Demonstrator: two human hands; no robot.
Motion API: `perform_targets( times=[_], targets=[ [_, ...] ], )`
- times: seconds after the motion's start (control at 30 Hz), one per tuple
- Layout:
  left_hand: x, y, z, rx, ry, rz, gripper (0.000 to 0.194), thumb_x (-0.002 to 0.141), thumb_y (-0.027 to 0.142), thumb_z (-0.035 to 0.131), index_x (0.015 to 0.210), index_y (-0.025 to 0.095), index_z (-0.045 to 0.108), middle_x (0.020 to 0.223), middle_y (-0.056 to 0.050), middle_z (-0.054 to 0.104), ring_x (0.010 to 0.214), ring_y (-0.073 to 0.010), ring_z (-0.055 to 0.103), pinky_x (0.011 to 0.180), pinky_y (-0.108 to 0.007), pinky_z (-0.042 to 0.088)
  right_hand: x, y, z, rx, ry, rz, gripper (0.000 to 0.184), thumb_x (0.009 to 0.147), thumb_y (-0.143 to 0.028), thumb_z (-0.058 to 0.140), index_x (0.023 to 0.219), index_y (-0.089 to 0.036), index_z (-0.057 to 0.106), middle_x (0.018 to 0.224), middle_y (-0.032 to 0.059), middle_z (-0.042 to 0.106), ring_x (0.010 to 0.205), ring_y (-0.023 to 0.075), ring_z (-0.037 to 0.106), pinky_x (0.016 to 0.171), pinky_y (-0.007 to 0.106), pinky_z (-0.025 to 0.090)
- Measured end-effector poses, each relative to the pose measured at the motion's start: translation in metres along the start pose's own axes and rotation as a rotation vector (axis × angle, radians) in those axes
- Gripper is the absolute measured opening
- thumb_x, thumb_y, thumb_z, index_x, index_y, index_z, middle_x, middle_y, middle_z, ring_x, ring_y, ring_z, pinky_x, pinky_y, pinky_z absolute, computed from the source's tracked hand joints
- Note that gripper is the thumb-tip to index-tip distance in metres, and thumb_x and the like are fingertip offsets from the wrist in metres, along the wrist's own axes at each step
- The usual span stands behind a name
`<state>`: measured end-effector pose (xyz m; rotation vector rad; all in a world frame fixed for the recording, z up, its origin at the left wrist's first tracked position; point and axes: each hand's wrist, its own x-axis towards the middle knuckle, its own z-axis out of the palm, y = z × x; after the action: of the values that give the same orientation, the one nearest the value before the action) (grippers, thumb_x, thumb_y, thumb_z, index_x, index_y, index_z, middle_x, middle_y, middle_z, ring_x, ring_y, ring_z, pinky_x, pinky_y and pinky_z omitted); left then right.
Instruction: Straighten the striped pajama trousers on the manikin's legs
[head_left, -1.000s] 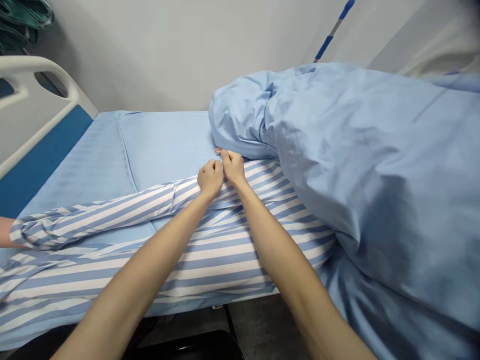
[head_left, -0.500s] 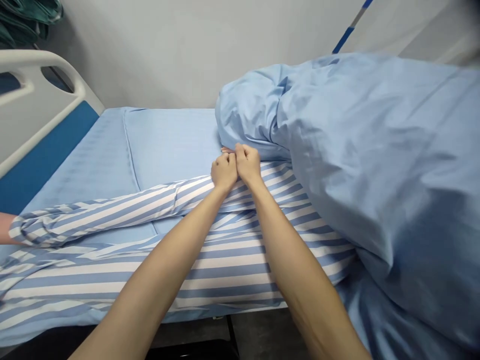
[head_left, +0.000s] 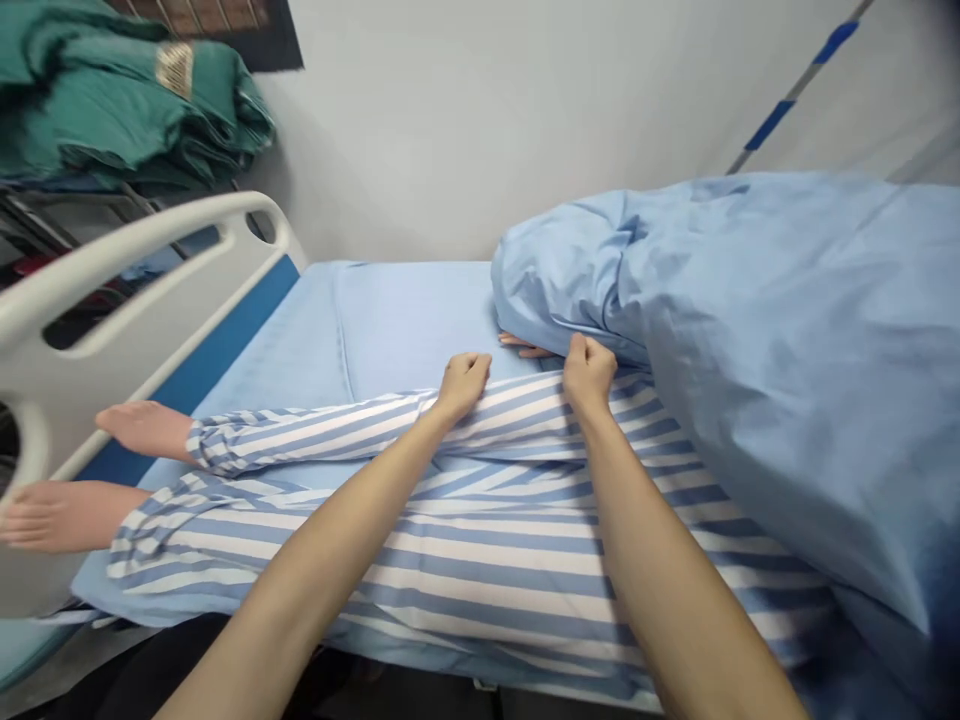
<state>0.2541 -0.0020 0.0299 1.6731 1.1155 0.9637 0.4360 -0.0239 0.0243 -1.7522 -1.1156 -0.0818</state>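
Observation:
My left hand [head_left: 463,384] is closed in a fist at the far edge of the upper leg of striped trousers [head_left: 495,545]. Farther right, my right hand [head_left: 589,371] is also closed, over the same leg and close to the edge of a blue quilt [head_left: 712,260]. What either hand holds, if anything, is hidden under the fingers. The trousers are on a figure lying on the bed, with two bare feet [head_left: 64,515] at the left. Fingers of the figure's hand [head_left: 523,345] show from under the quilt, just left of my right hand.
A white and blue bed end board [head_left: 225,225] stands at the left. Folded green cloth [head_left: 127,100] lies on a rack behind it. The light blue bed sheet [head_left: 412,310] stretches to the grey wall. A pole with blue bands [head_left: 769,125] stands at the back right.
My hands, earlier side by side and touching, are now apart, with the left one farther toward the feet. The view has shifted, so the feet and more green cloth show.

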Motion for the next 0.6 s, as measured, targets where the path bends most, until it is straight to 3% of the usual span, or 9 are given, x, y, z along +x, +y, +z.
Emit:
perform_targets(
  times=[0.1, 0.23, 0.33, 0.43, 0.6],
  targets=[
    [-0.029, -0.01, -0.08, 0.105, 0.076, -0.018, 0.035, 0.076, 0.038, 0.037, 0.049, 0.017, 0.044, 0.043, 0.005, 0.039, 0.046, -0.0077, 0.039, 0.049, -0.021, 0.031, -0.001, -0.005, -0.003, -0.015, -0.02, 0.006, 0.035, 0.084, -0.033, 0.035, 0.051, -0.019, 0.033, 0.047, -0.0036, 0.035, 0.051, 0.0103, 0.03, 0.053, 0.026, 0.021],
    [-0.099, -0.021, -0.194, 0.204, 0.288, -0.097, 0.036, 0.077, 0.039, 0.039, 0.047, 0.018, 0.041, 0.042, 0.004, 0.039, 0.045, -0.0079, 0.037, 0.049, -0.021, 0.031, -0.002, -0.009, -0.003, -0.079, -0.057, 0.038, 0.033, 0.082, -0.034, 0.036, 0.052, -0.02, 0.036, 0.05, 0.0012, 0.045, 0.053, 0.0119, 0.032, 0.054, 0.028, 0.022],
    [-0.149, -0.028, -0.254, 0.294, 0.397, -0.119, 0.038, 0.077, 0.038, 0.039, 0.044, 0.018, 0.037, 0.041, 0.004, 0.036, 0.046, -0.0081, 0.037, 0.051, -0.022, 0.031, -0.003, -0.008, -0.002, -0.134, -0.07, 0.042, 0.032, 0.081, -0.034, 0.035, 0.052, -0.02, 0.036, 0.053, 0.0051, 0.05, 0.053, 0.013, 0.033, 0.054, 0.029, 0.023],
    [-0.168, -0.028, -0.284, 0.396, 0.382, -0.143, 0.038, 0.078, 0.037, 0.037, 0.045, 0.019, 0.037, 0.043, 0.003, 0.039, 0.047, -0.0089, 0.038, 0.052, -0.022, 0.033, -0.005, -0.007, -0.001, -0.163, -0.063, 0.025, 0.032, 0.081, -0.033, 0.036, 0.051, -0.021, 0.034, 0.053, 0.0061, 0.05, 0.053, 0.0142, 0.032, 0.054, 0.03, 0.023],
    [-0.142, -0.021, -0.293, 0.618, 0.452, -0.259, 0.038, 0.081, 0.032, 0.03, 0.048, 0.02, 0.043, 0.049, 0.001, 0.048, 0.056, -0.0115, 0.047, 0.054, -0.021, 0.036, -0.007, -0.009, -0.001, -0.134, -0.09, 0.003, 0.034, 0.081, -0.037, 0.037, 0.049, -0.024, 0.035, 0.052, 0.0075, 0.049, 0.051, 0.0167, 0.033, 0.054, 0.033, 0.025]
  ],
)
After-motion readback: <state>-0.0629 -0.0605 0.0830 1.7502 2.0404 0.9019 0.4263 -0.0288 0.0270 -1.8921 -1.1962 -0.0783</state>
